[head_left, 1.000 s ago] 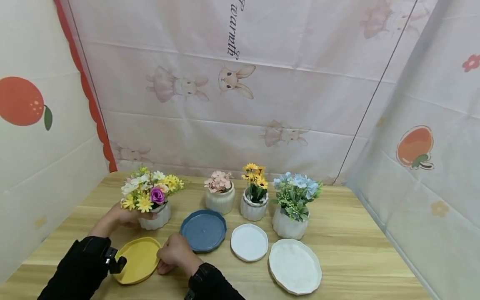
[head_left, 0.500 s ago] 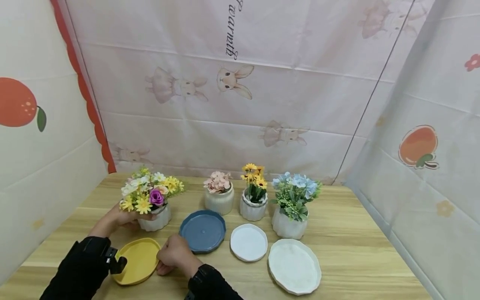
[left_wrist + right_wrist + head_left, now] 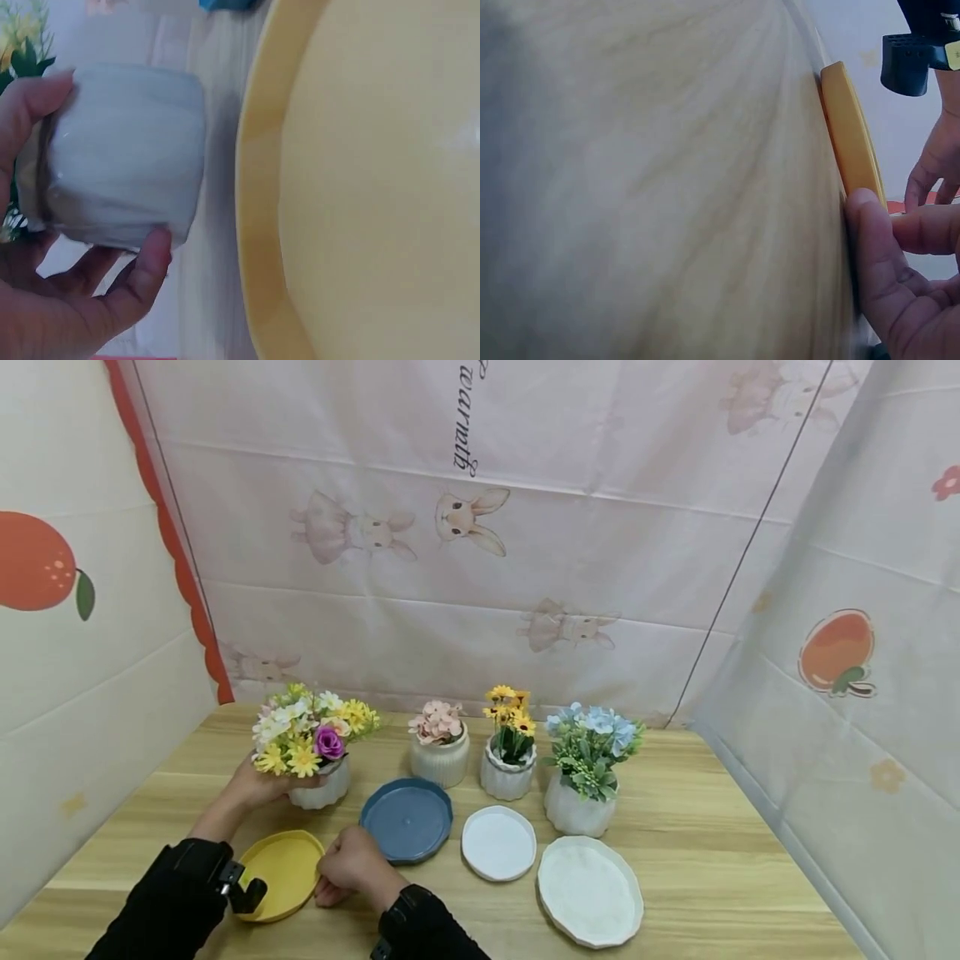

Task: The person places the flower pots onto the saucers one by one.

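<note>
My left hand [image 3: 258, 787] grips a white fluted flowerpot [image 3: 324, 789] at the back left. White, yellow and purple flowers [image 3: 315, 735] fill this pot. Thumb and fingers spread around the pot [image 3: 127, 154] in the left wrist view, beside the yellow plate's wall [image 3: 259, 172]. In front of the pot lies the round yellow plate [image 3: 288, 864], its left edge partly behind my left wrist gear. My right hand [image 3: 354, 864] pinches the plate's right edge; in the right wrist view, thumb and index finger meet at the yellow rim [image 3: 849, 124].
Right of my hands lie a dark blue plate [image 3: 407, 820], a small white plate [image 3: 498, 845] and a larger white plate [image 3: 590, 893]. Behind them stand pots with pink flowers [image 3: 437, 723], orange-yellow flowers [image 3: 510, 710] and blue flowers [image 3: 600, 727]. Printed cloth walls [image 3: 480, 568] enclose the table.
My left hand and the flowerpot have shifted a little to the right and upward in the head view. The right hand stays at the yellow plate's edge.
</note>
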A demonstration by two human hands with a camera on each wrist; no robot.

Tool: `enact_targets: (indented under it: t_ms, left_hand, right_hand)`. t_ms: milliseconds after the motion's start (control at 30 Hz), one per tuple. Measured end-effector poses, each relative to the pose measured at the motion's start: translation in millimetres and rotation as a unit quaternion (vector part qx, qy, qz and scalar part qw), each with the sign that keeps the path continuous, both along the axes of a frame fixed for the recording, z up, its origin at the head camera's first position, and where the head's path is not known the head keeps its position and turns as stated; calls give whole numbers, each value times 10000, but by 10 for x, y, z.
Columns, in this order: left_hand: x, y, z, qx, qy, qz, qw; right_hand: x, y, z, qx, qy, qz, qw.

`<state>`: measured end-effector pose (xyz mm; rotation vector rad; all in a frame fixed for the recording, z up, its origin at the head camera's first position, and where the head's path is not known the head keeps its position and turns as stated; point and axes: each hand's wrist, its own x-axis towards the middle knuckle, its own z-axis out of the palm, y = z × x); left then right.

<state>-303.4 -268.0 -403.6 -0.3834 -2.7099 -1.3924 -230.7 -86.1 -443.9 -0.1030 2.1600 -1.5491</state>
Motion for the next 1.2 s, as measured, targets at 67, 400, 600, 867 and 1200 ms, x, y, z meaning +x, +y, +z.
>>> enact_targets:
  t_ms: [67,400,600,867,1200]
  left_hand:
    - [12,34,14,164,-215,243,9993]
    - [49,14,48,550,-154,375,9977]
    - [110,-13,45,483,-14,226,9986]
    - [262,-21,36,460,164,13,9988]
    - [474,-61,71,933,-971,97,9908]
  right_hand:
    - [-2,-3,-8,15,-15,-19,10000]
    - [-3,-23,-26,17,-46,-33,10000]
    - [-1,-26,-16,-19,-115,-50,9999]
    - [7,-21,-5,-57,-71,-109,9999]
    - [19,-20,-9,-40,21,-208,9998]
